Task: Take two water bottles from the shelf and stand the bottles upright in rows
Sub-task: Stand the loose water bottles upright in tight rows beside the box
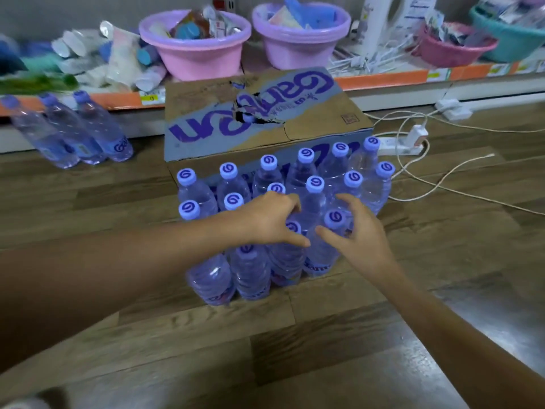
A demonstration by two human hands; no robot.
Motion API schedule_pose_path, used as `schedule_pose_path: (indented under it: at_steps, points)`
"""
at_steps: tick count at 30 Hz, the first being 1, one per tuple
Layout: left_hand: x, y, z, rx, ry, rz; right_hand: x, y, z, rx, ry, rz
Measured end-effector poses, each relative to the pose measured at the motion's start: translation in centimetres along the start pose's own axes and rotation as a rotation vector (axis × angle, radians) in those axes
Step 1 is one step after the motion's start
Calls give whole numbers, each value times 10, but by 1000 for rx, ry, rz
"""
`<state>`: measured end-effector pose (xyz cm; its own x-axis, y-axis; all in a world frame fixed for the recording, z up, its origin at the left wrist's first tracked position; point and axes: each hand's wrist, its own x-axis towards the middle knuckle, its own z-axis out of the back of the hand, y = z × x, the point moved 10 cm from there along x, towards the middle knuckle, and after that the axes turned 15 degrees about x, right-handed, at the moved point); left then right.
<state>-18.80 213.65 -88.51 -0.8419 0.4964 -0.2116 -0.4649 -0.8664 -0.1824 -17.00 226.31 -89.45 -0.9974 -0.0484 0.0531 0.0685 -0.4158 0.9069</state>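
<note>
Several clear water bottles with purple caps (315,184) stand upright in rows on the wooden floor, in front of a cardboard box (321,119). My left hand (271,219) curls over the neck of one front-row bottle (287,261), whose cap shows between thumb and fingers. Beside it, my right hand (358,240) wraps around the neck of the neighbouring bottle (333,219), on the right end of the front row. Both bottles stand on the floor. Three more bottles (88,131) stand by the low shelf at the far left.
A low shelf with an orange edge (383,78) carries pink and purple basins (194,42) full of packets. A white power strip (401,146) and loose cables lie on the floor right of the box. Bare wooden floor stretches in front of the rows.
</note>
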Motion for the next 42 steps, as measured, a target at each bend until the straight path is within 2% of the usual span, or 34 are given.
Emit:
schedule_pose_path:
  at_steps: [3,6,11,14,18,22,27,32,36,40,42]
  points:
    - [-21,9,60,5,-127,-103,1,72,6,-16,-79,198]
    - [-56,50,112,1,-260,-83,11,137,-22,7,12,292]
    - [-125,184,154,-85,-480,131,38,216,-110,59,162,373]
    - [-156,290,152,-91,-542,346,72,245,-182,1,203,410]
    - [-191,416,139,-100,-609,533,130,254,-293,-11,252,327]
    - [-202,514,117,-231,-653,685,183,244,-396,-114,315,212]
    - [-154,582,91,-391,-618,679,247,221,-487,-97,365,51]
    - [-106,624,86,-429,-601,723,308,207,-522,102,218,-27]
    - [-82,631,64,-552,-595,640,329,185,-542,241,201,-172]
    - [-83,640,64,-586,-669,612,328,170,-541,192,37,-85]
    - [-81,642,59,-485,-626,598,318,169,-542,179,34,-30]
